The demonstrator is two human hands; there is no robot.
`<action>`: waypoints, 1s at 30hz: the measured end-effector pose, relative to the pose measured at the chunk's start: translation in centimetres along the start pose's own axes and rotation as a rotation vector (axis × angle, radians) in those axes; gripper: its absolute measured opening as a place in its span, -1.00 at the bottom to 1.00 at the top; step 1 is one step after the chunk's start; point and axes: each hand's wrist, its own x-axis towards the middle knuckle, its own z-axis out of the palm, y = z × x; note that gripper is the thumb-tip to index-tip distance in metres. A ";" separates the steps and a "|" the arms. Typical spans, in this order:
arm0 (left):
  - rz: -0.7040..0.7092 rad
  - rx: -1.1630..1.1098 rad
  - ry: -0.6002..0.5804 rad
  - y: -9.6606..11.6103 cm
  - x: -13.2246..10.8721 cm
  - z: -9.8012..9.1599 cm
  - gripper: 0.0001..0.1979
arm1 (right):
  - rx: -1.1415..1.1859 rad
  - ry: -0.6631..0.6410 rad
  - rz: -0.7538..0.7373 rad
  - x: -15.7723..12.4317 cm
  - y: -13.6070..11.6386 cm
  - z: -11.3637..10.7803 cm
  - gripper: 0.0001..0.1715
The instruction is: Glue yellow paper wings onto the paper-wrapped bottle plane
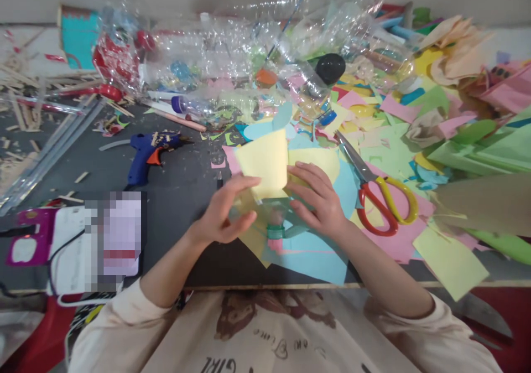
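Note:
A pale yellow piece of paper (pixel 265 165) stands raised between my hands, curving at its right edge. My left hand (pixel 226 210) has its index fingertip on the paper's lower left edge, with the thumb apart below. At the right edge, the fingertips of my right hand (pixel 317 198) press against the paper, fingers stretched. Just under it lies a clear plastic bottle top with a green neck ring (pixel 276 231), partly covered by the paper. Light blue paper (pixel 319 259) and other coloured sheets spread beneath my hands.
Scissors with red and yellow handles (pixel 379 207) lie to the right on pink paper. A blue glue gun (pixel 145 154) rests at left, near a phone (pixel 122 234). Clear plastic bottles (pixel 232 46) crowd the back. Paper scraps (pixel 390 146) pile up at right, wooden sticks (pixel 20 107) at far left.

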 end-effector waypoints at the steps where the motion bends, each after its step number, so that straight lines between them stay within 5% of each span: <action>1: 0.053 -0.030 -0.062 0.2 0.0 0.3 -0.52 | -0.010 -0.002 0.011 0.0 0.1 0.0 -0.60; 5: 0.154 -0.106 -0.159 0.6 -0.1 1.3 -0.40 | -0.011 -0.023 0.046 -0.1 0.4 0.3 -0.52; 10: 0.082 -0.245 -0.210 0.7 0.1 1.5 -0.37 | -0.046 -0.133 0.142 -0.4 0.7 0.6 -0.25; 14: 0.130 -0.121 -0.271 0.9 0.9 1.1 -0.41 | 0.138 -0.165 0.172 -0.9 0.9 0.2 -0.13; 18: 0.211 0.032 -0.193 1.2 1.4 0.9 -0.46 | 0.412 -0.133 0.238 -1.0 0.2 -0.4 -0.27; 22: 0.225 0.066 -0.182 1.2 1.5 0.8 -0.50 | 0.537 -0.079 0.520 -0.5 -1.2 -0.9 -0.47; 30: 0.173 -0.027 -0.093 1.0 1.9 0.3 -0.58 | 0.720 0.054 0.667 0.3 -2.2 -1.0 -0.44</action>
